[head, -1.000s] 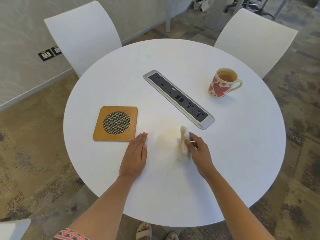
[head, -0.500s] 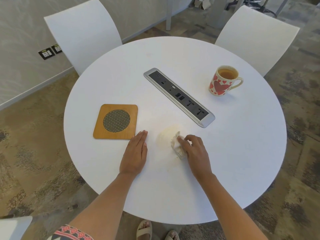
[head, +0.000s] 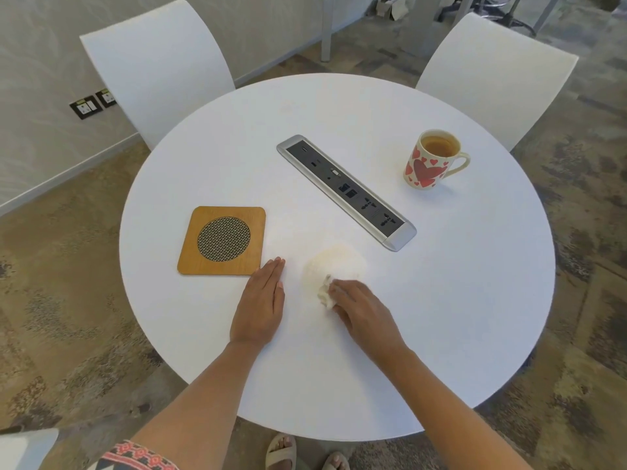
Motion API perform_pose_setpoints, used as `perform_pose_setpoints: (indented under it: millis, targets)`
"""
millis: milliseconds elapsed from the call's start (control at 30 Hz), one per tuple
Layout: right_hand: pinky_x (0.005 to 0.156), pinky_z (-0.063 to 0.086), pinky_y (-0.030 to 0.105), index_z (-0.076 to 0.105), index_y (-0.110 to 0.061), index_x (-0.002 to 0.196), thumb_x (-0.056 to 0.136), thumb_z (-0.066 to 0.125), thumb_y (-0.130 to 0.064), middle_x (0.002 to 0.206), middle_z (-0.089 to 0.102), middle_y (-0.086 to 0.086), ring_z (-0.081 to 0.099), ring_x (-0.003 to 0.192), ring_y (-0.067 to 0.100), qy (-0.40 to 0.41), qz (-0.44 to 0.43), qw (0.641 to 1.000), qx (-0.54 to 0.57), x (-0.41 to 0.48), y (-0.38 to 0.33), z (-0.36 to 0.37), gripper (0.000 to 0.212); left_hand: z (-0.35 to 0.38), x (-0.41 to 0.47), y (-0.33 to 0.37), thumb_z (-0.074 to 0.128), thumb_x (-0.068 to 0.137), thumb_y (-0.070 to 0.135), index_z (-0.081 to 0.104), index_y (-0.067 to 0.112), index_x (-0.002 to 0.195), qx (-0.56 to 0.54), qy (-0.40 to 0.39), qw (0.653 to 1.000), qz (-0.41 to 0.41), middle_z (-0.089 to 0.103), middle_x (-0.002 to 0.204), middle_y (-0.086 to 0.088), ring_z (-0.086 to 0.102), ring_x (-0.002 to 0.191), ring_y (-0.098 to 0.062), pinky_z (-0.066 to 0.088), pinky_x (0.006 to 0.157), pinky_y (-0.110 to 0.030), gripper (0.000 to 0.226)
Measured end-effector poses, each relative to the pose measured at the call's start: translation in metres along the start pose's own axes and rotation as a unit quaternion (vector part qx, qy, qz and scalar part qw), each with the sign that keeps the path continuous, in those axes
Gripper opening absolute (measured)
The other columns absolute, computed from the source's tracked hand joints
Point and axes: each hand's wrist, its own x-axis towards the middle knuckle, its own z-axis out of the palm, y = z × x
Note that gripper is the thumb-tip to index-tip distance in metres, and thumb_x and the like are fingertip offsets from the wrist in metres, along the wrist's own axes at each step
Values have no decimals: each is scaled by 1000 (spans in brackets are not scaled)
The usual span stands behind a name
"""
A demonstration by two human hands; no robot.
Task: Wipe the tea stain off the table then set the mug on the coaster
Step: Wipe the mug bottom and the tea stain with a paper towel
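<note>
Midway through the first chore, a pale tea stain (head: 334,264) is being wiped from a round white table (head: 458,300) with a crumpled tissue (head: 324,293), as seen from the head camera. The tissue is gripped in the curled fingers of the right hand (head: 361,312) and is pressed against the near edge of the stain. The left hand (head: 261,303) is laid flat on the tabletop, fingers together and extended, holding nothing, with its fingertips just beside the near right corner of the coaster (head: 222,240).

A yellowish smear can be made out beyond the tissue, so the wiping is judged to be unfinished; more passes across the far part of the mark appear to be needed. How much liquid remains on the surface cannot be told.

The mug (head: 429,164), decorated with red hearts and filled with tea, is seen standing upright at the far right of the table, well apart from the coaster, with a recessed power strip (head: 346,191) lying between the two. Nothing has been placed on the wooden coaster, whose woven round centre is left bare. The second part of the task, carrying the mug across the strip to the coaster, is therefore judged not yet begun. Care may be called for then, as the mug is nearly full.

Two white chairs (head: 159,62) are drawn up at the far side.
</note>
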Motion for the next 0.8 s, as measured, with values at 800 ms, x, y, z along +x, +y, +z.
perform_pose_setpoints:
  millis: [800]
  targets:
    - [81,54,40,63,-6,117,89,42,-6,131,58,13,54,107,36,45,119,992,-10,57,19,19,35,-1,-2,1,14,96,35,33,11,145,-35,-9,999,-19,35,147,8,20,136,4,7,116,-17,58]
